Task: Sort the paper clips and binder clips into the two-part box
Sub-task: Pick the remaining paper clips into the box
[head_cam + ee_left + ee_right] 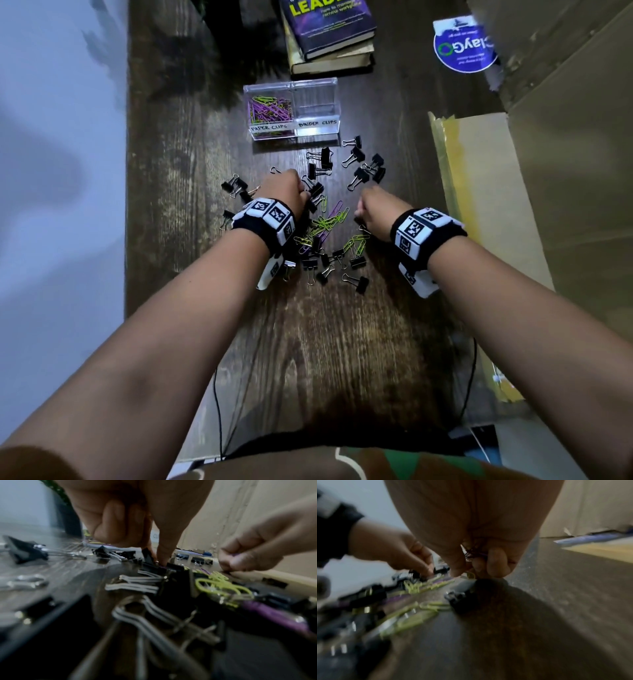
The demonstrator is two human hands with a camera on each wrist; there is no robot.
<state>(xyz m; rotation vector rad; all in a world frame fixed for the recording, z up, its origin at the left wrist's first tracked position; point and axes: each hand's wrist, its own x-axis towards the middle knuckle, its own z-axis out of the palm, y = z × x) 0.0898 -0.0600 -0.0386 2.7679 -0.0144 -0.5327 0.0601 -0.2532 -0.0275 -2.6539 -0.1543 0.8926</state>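
Observation:
The clear two-part box (291, 135) stands at the far middle of the table. Its left part, labelled PAPER CLIPS, holds green and purple paper clips (270, 109). Its right part (317, 102), labelled BINDER CLIPS, is empty. Loose green and purple paper clips (329, 221) lie mixed with black binder clips (359, 164) between my hands. My left hand (303, 197) pinches a black binder clip (147, 555) with thumb and forefinger at the pile's far edge. My right hand (469, 573) grips a bunch of purple paper clips (475, 554) in its curled fingers, and its fingertips pinch a green paper clip (470, 575).
Two stacked books (329, 37) lie behind the box. Cardboard (565, 171) and a yellow-taped flap (452, 164) border the table's right side. A blue round sticker (464, 46) lies at the far right. The table's left edge (127, 205) drops to the floor.

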